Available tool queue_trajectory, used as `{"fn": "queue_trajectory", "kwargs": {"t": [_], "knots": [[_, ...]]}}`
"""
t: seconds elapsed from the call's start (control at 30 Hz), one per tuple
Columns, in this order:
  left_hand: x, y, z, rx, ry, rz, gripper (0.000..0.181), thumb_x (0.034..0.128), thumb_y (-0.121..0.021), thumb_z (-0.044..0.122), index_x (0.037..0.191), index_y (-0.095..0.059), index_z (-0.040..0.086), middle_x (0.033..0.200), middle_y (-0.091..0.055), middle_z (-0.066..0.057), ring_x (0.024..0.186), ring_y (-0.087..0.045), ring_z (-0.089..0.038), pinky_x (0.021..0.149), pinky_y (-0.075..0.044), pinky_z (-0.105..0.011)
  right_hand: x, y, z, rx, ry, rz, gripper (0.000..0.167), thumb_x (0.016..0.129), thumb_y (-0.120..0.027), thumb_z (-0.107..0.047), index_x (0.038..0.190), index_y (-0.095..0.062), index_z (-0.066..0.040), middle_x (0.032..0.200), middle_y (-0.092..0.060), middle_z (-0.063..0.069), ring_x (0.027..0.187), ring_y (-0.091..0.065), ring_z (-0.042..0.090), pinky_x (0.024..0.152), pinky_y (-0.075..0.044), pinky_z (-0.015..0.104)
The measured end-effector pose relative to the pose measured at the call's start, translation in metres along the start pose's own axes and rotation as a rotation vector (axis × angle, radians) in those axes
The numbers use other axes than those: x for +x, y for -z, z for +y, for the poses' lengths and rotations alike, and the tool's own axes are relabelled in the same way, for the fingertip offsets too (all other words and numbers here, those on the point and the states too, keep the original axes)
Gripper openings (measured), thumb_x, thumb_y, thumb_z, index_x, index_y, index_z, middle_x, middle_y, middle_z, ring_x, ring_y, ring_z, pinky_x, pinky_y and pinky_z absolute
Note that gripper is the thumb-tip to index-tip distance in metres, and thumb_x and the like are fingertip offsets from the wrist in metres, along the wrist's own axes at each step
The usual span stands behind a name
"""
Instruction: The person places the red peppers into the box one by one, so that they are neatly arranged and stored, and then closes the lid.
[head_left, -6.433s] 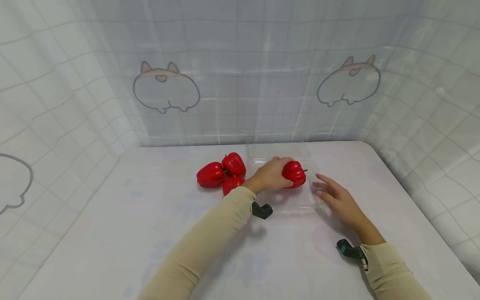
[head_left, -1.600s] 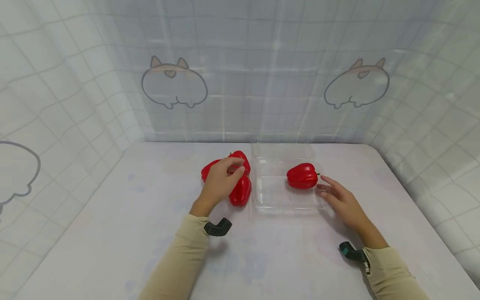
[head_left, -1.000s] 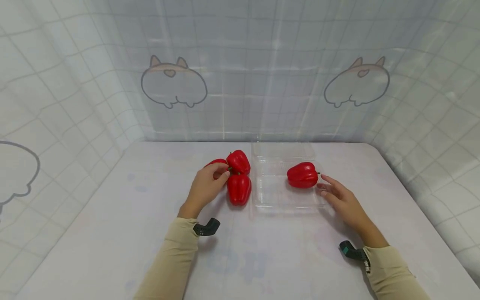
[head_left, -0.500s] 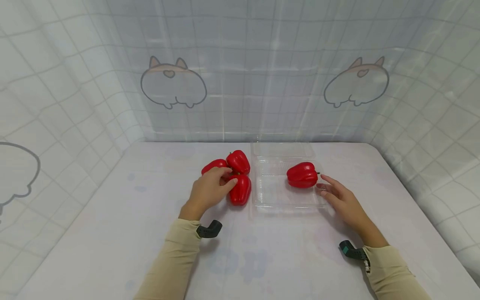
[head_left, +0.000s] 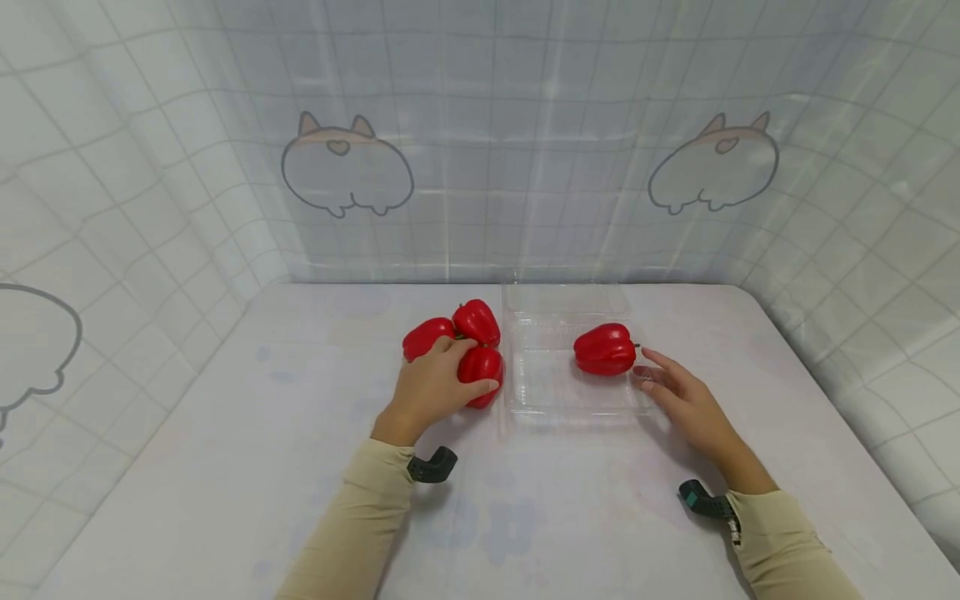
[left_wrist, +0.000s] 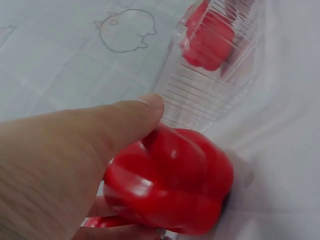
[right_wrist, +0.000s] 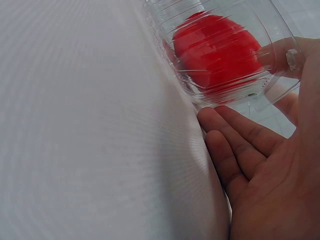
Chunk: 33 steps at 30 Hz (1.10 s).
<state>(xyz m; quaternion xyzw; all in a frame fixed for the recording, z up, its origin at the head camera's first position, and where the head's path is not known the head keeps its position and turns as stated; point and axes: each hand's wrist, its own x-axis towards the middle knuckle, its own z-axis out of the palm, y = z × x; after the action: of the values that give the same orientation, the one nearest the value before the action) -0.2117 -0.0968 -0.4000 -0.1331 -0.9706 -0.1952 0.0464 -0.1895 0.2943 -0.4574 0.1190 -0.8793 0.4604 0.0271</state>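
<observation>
My left hand (head_left: 431, 387) grips the nearest of three red bell peppers, its thumb on one side and fingers on the other. That bell pepper (left_wrist: 172, 180) fills much of the left wrist view; some fingers are partly hidden behind it. Just behind it on the table lie two more, the left bell pepper (head_left: 426, 337) and the back bell pepper (head_left: 477, 322). A clear plastic container (head_left: 540, 393) holds another bell pepper (head_left: 603, 350) on its side, stem to the right. My right hand (head_left: 686, 408) touches the container's right side, fingers loosely extended.
The container's clear lid (head_left: 562, 298) lies folded back toward the rear edge of the white table (head_left: 480, 525). Tiled-pattern curtains (head_left: 525, 167) enclose the back and both sides.
My left hand earlier held a bell pepper in the container and let it go. It moved to the table group, then right onto the front bell pepper. My right hand stayed put.
</observation>
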Motion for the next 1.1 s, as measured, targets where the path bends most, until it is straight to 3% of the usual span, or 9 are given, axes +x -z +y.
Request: {"fn": "queue_trajectory", "kwargs": {"t": [0.33,0.73,0.93,1.1], "knots": [[0.001,-0.001,0.002,0.025,0.003,0.011,0.069,0.0815,-0.076,0.046,0.139,-0.056,0.014,0.127,-0.06,-0.012,0.1,-0.064,-0.032,0.08,-0.058,-0.051,0.001,0.001,0.0,0.003,-0.005,-0.001,0.057,0.105,-0.053,-0.026,0.158,-0.032,-0.018,0.14,-0.057,0.018,0.128,-0.055,0.036,0.101,-0.044,0.058],[-0.001,0.01,0.002,-0.03,0.047,0.027,0.071,0.0812,-0.075,0.044,0.141,-0.054,0.013,0.132,-0.058,-0.013,0.113,-0.059,-0.033,0.081,-0.058,-0.051,0.0,-0.001,-0.002,-0.011,0.006,0.007,0.057,0.105,-0.053,-0.026,0.157,-0.033,-0.015,0.138,-0.059,0.018,0.126,-0.056,0.036,0.101,-0.045,0.056],[-0.002,0.012,0.0,-0.079,0.068,0.064,0.072,0.0807,-0.076,0.042,0.143,-0.05,0.016,0.135,-0.056,-0.013,0.118,-0.055,-0.033,0.079,-0.058,-0.052,-0.002,-0.002,-0.004,-0.002,0.002,0.0,0.057,0.105,-0.053,-0.026,0.157,-0.033,-0.015,0.139,-0.058,0.019,0.127,-0.056,0.036,0.101,-0.044,0.056],[-0.002,0.015,-0.001,-0.142,0.057,0.128,0.067,0.0812,-0.075,0.04,0.14,-0.053,0.016,0.134,-0.055,-0.011,0.116,-0.055,-0.032,0.078,-0.059,-0.051,-0.002,-0.001,-0.003,-0.018,-0.005,0.007,0.058,0.105,-0.052,-0.028,0.157,-0.033,-0.016,0.139,-0.058,0.018,0.127,-0.056,0.035,0.101,-0.045,0.057]]}}
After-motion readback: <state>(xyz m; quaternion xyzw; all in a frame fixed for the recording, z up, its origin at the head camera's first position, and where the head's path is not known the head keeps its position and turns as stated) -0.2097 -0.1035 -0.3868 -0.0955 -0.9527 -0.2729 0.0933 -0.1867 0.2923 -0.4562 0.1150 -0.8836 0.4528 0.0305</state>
